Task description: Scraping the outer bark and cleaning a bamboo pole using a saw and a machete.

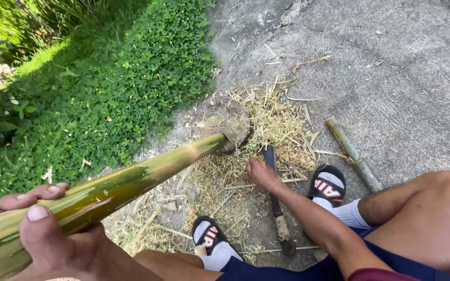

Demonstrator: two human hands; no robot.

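I sit low on a grey concrete slab point(402, 78) with a bank of green clover point(131, 78) along its left edge, my two feet in black slides planted among a scatter of dry shavings point(272, 125) near the middle of the slab. My left hand point(42, 239) is clamped around the near end of a green bamboo pole point(110, 190), thumb over the top and fingers under it; the pole runs up and away from me, tilted, with its far tip resting on the concrete at the edge of the shavings, close to the clover. My right hand point(260, 173) reaches down between my feet, fingers curled together on the ground at the edge of the shavings, just beside the dark blade of a knife point(277, 208) that lies flat on the slab with its bound handle toward me. I cannot tell whether my fingers pinch a sliver or only touch the blade. A short cut piece of bamboo point(352, 155) lies apart toward the right, beyond my right foot. As I judge it, I am between cuts: the pole is held steady and the knife is down. The next move would call for a firm grip on the handle, not the blade, and the pole kept braced on the concrete so it does not roll.
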